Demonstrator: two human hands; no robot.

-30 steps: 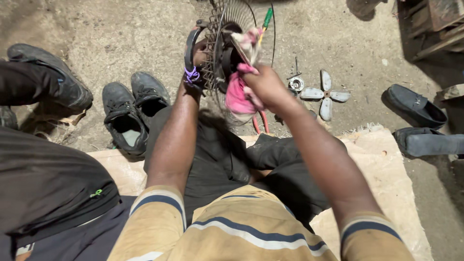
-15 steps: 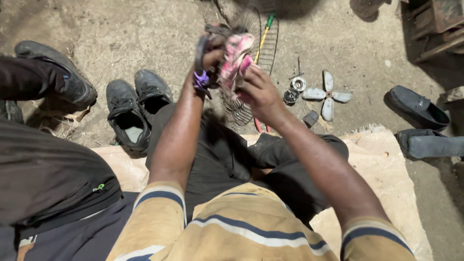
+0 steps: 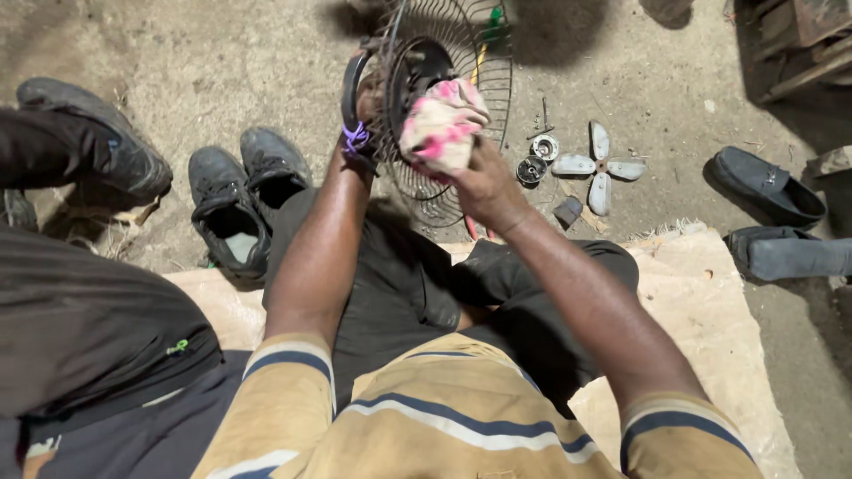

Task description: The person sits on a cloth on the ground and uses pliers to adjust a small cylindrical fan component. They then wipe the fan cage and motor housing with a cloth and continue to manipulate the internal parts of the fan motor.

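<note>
— Looking at the upper middle of the frame, what does the right hand (image 3: 484,182) have?

— A pink and white rag (image 3: 441,122), bunched up. The fingers are clenched around its lower end, and the rag is pressed against the wire fan guard (image 3: 461,106) just above the hand.

— And the left hand (image 3: 364,106)?

— It reaches to the left edge of the guard, at a dark rounded part there. It is mostly hidden behind the wires and that part, so I cannot tell whether it is gripping or only resting against it (a purple band sits at the wrist).

— Where does the guard lie relative to the two hands?

— Between them and slightly above: the left hand at its left rim, the right hand at its lower centre with the rag in between. The guard stands tilted, facing the person, over the concrete floor (image 3: 222,62).

— What else is around?

— To the right of the guard, on the floor, a grey fan blade (image 3: 599,167) with four paddles lies flat, and just beside it to the left two small round metal parts (image 3: 537,160). A pair of black shoes (image 3: 244,191) sits at centre left, near the left forearm. At the right edge lies a dark slip-on shoe (image 3: 768,184). The person sits on a pale mat (image 3: 701,310), lower right.
</note>
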